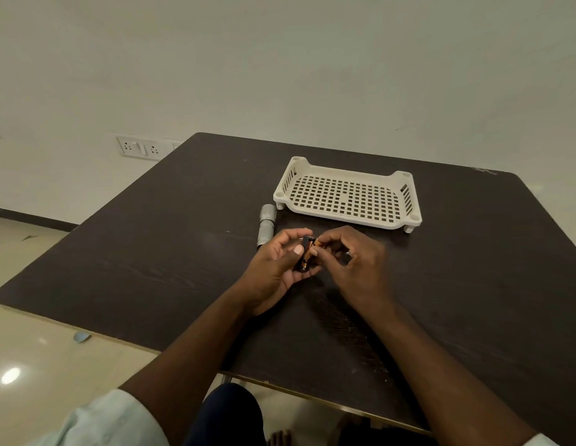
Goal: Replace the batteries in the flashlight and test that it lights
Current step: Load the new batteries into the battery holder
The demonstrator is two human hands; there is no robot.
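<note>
A grey metal flashlight body [266,225] lies on the dark table [151,259], just left of my hands. My left hand [277,268] grips a small black battery holder [304,257] with copper-and-black batteries in it, thumb across its side. My right hand [351,262] pinches a copper-topped battery [318,242] at the holder's upper end. Something small and dark lies half hidden under my right fingers, and I cannot tell what it is.
A white perforated plastic tray [347,194] stands on short legs behind my hands, with nothing in it. The table's left and near edges drop to a shiny tiled floor. A wall socket panel [141,149] sits low on the wall at the left.
</note>
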